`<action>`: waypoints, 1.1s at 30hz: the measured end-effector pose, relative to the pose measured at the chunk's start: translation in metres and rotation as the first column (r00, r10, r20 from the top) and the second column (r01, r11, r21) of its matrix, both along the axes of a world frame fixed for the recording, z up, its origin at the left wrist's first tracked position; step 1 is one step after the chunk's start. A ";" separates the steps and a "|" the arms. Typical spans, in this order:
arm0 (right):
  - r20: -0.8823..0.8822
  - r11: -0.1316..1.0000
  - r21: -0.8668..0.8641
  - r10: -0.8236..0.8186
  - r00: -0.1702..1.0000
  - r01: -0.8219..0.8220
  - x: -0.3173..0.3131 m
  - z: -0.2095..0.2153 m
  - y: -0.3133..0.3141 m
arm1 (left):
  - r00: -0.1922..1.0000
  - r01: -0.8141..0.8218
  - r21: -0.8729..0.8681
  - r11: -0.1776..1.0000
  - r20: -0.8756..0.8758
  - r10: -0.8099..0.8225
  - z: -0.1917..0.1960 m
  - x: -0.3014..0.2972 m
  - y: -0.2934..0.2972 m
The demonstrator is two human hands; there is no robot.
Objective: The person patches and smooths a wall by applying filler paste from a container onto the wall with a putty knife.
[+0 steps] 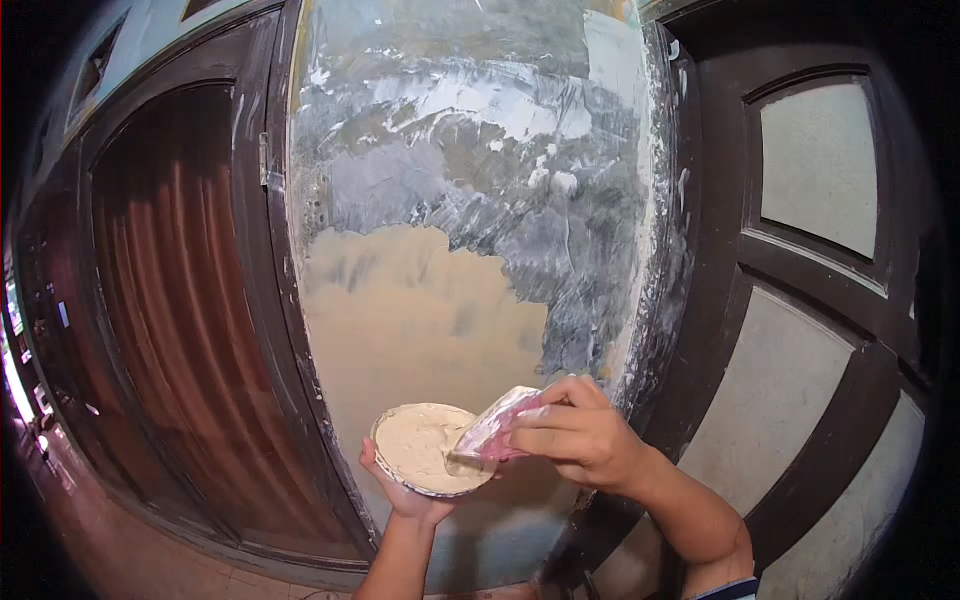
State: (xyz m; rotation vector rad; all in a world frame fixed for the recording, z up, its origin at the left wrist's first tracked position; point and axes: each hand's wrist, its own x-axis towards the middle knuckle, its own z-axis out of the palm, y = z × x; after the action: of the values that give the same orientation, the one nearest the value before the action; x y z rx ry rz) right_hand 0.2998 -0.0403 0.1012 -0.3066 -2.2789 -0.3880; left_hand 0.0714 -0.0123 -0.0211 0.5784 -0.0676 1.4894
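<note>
My left hand [412,503] cups a round bowl [428,492] from below, with its fingers wrapped against the side. Thick beige putty [420,440] fills the bowl almost to the rim. In my right hand [592,440] is a pink putty spreader [506,422] smeared with white, gripped between thumb and fingers. The spreader's lower edge dips into the putty at the bowl's right side. Behind both hands, a smooth beige coat [420,320] covers the lower part of the wall.
Higher up, the wall [480,150] is grey with rough white streaks. A dark-framed door or window with a reddish-brown curtain [185,290] stands at left. On the right is a dark wooden door [715,200] with pale panels. Reddish floor [130,520] shows at lower left.
</note>
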 end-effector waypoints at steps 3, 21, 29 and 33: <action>-0.081 0.992 0.019 -0.124 0.989 0.126 0.015 0.005 0.016 | 0.989 0.131 0.183 0.974 -0.094 -0.115 -0.009 -0.003 0.005; -0.319 0.893 -0.157 -0.449 0.835 0.421 0.085 -0.034 0.199 | 0.987 0.095 0.185 0.978 0.112 -0.117 -0.040 0.022 0.028; -0.253 0.913 0.059 -0.378 0.891 0.404 0.084 -0.035 0.214 | 0.972 0.092 0.204 0.975 0.195 -0.133 -0.055 0.034 0.041; -0.516 0.914 -0.053 -0.369 0.773 0.401 0.084 -0.021 0.225 | 0.994 0.064 0.253 0.965 0.072 -0.084 -0.058 0.035 0.044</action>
State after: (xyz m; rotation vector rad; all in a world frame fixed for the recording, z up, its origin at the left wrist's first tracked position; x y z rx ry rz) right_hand 0.3838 0.1845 0.0802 -0.7625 -1.6586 -0.5111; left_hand 0.1062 0.0320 -0.0795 0.7088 -0.3424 1.4414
